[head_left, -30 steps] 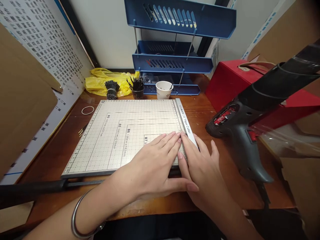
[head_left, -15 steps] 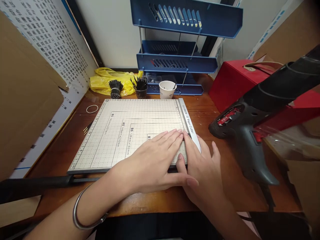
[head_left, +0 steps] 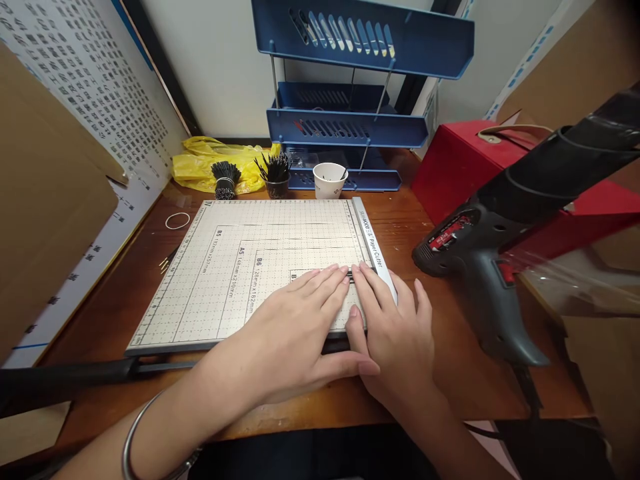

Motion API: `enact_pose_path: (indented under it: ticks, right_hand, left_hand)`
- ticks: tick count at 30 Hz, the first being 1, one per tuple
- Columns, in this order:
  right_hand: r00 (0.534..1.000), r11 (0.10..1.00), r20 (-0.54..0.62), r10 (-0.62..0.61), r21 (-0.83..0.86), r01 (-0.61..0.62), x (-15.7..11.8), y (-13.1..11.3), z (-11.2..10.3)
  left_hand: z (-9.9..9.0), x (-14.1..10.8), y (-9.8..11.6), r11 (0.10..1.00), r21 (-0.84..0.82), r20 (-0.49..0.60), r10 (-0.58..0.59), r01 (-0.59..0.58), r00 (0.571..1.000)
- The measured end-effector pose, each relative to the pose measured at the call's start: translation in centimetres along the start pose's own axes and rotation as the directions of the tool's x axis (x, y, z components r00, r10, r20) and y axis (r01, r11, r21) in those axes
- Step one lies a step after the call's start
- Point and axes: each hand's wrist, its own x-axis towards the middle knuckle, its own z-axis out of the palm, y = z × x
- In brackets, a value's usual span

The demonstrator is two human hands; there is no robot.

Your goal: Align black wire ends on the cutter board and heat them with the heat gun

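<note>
A paper cutter (head_left: 200,267) with a printed grid lies flat on the desk. My left hand (head_left: 295,327) rests on the board near its right side, fingers stretched out and thumb pointing right. Beside it my right hand (head_left: 395,327) lies with fingers extended over the board's right edge, touching the white strip (head_left: 373,243). Between the two sets of fingertips shows a short bit of thin black pieces (head_left: 351,275); the rest of them is hidden under my fingers. The cutter's black handle (head_left: 70,373) is down along the near left side.
Behind the board stand a tied black bundle (head_left: 226,180), a dark cup of black sticks (head_left: 277,177) and a white paper cup (head_left: 330,181). A blue tray rack (head_left: 350,127) is at the back. To the right are a heat gun (head_left: 485,267) and a red box (head_left: 450,160).
My fingertips have moved slightly apart, so the black pieces now show between them. My view has shifted a little, and the board appears further left.
</note>
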Motion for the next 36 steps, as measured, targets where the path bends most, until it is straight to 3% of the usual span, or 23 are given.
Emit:
enact_pose_path:
  ticks: [11,15,22,30,36]
  right_hand:
    - [0.999,1.0,0.035,0.003,-0.023,-0.002,-0.1,-0.1,-0.1]
    - [0.999,1.0,0.051,0.004,-0.013,-0.004,0.0,-0.2,-0.3]
    - [0.999,1.0,0.049,0.015,-0.017,-0.014,-0.1,-0.3,-0.4]
    - [0.999,1.0,0.043,0.021,-0.009,-0.021,0.0,-0.3,-0.3]
    - [0.998,1.0,0.052,0.029,-0.001,-0.029,0.0,-0.4,-0.4]
  left_hand:
    - [0.0,0.1,-0.3,0.997,0.06,-0.06,0.044,-0.04,0.997]
    - [0.1,0.4,-0.8,0.994,0.106,-0.176,0.06,-0.041,0.983]
    - [0.6,1.5,-1.7,0.992,0.119,-0.405,0.002,0.051,0.914]
    - [1.0,2.6,-1.2,0.974,0.199,-0.453,-0.007,0.108,0.892]
    - [1.2,3.0,-0.8,0.973,0.198,-0.429,-0.027,0.123,0.903]
